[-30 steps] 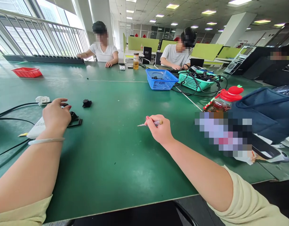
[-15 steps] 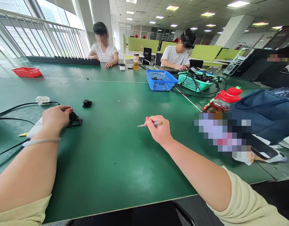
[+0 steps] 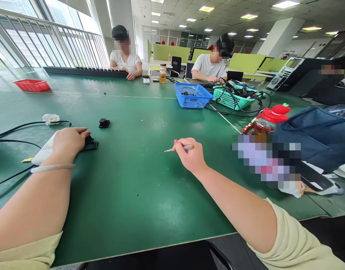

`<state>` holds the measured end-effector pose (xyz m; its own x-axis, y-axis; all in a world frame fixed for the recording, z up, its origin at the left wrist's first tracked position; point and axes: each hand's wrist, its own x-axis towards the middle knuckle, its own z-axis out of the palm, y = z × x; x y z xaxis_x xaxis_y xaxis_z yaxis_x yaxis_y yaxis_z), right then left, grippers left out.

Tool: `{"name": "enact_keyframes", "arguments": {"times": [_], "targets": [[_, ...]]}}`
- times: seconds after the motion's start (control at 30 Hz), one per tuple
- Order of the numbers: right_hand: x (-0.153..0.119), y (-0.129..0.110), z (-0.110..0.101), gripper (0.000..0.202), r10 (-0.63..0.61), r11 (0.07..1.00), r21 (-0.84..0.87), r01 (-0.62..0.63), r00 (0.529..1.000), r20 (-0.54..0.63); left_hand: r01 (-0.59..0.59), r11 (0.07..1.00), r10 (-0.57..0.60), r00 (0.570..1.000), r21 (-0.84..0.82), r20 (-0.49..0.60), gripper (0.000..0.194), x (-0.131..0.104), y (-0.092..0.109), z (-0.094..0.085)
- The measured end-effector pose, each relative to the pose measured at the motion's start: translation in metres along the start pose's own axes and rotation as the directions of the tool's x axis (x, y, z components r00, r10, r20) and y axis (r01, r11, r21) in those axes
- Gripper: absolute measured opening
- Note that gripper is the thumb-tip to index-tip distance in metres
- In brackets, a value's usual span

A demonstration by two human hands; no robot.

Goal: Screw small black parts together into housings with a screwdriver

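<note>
While the right hand (image 3: 191,155) rests on the green surface (image 3: 138,180) with its fingers closed around a small screwdriver (image 3: 179,148), the left hand (image 3: 68,141) covers a black part (image 3: 89,143), fingers curled over it, short of another black piece (image 3: 104,123).

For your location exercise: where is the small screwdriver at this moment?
In the head view, right of centre: the small screwdriver is pinched in the right hand just above the green table, tip pointing left.

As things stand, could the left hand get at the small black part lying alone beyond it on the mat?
Probably yes: the left hand rests on black parts, and the bare green mat leads to the lone black part.
</note>
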<state>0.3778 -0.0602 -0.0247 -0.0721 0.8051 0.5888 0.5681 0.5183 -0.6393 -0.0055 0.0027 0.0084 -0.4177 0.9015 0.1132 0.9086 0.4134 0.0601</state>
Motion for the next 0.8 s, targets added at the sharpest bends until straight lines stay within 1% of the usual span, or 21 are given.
{"name": "enact_keyframes", "arguments": {"times": [0.23,0.5,0.57,0.7,0.73,0.8], "targets": [[0.0005,0.0004,0.0,0.045,0.004,1.0,0.003,-0.004,1.0,0.015,-0.005,0.999,0.006,1.0,0.05,-0.021,0.051,-0.0034,0.0051,-0.0016],[-0.0005,0.0007,0.0005,0.045,0.004,1.0,0.013,-0.004,1.0,0.018,0.011,1.0,-0.011,1.0,-0.005,-0.013,0.047,-0.0041,0.0052,-0.0003],[-0.0004,0.0009,0.0006,0.046,0.001,1.0,0.016,-0.001,1.0,0.018,0.004,0.999,-0.006,0.998,-0.039,-0.057,0.046,-0.006,0.0053,-0.001],[0.0001,0.0015,0.0011,0.045,0.0,1.0,0.018,0.0,1.0,0.013,-0.062,0.986,0.025,0.974,-0.158,-0.225,0.039,-0.0083,0.0057,-0.0015],[0.0002,0.0016,0.0013,0.045,0.0,1.0,0.017,0.0,1.0,0.013,-0.072,0.98,0.024,0.968,-0.186,-0.25,0.037,-0.008,0.0056,-0.0014],[0.0002,0.0017,0.0016,0.045,-0.001,1.0,0.014,0.001,1.0,0.015,-0.068,0.972,0.006,0.964,-0.224,-0.265,0.033,-0.0065,0.0049,-0.0008]]}}
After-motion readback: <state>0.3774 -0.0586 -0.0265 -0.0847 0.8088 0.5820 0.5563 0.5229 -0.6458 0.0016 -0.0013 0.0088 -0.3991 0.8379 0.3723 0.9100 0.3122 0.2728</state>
